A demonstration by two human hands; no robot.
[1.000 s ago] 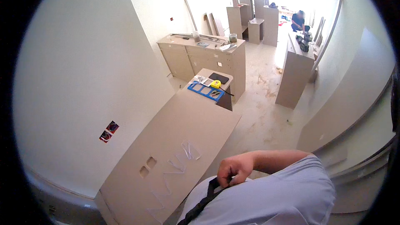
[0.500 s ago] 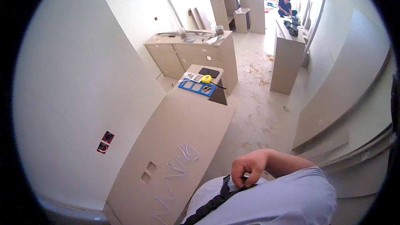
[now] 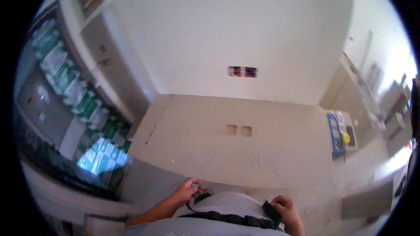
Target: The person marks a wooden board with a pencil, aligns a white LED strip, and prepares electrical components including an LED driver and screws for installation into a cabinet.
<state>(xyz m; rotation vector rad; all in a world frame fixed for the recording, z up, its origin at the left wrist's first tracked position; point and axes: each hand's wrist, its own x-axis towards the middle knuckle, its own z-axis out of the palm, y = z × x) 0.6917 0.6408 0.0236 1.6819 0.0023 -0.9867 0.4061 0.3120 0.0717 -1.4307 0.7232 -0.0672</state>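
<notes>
Leftward, a black flap (image 3: 271, 213) juts from right fingers (image 3: 280, 200).

Pale grey shirt (image 3: 234, 200) worn, bottom centre of frame; crossed side to side by black strap (image 3: 223, 217).

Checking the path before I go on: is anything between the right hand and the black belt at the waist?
Only the black flap that the right hand holds, beside the right end of the black belt; nothing else visible stands in the way. Blur leaves unclear whether flap and belt are joined.
</notes>
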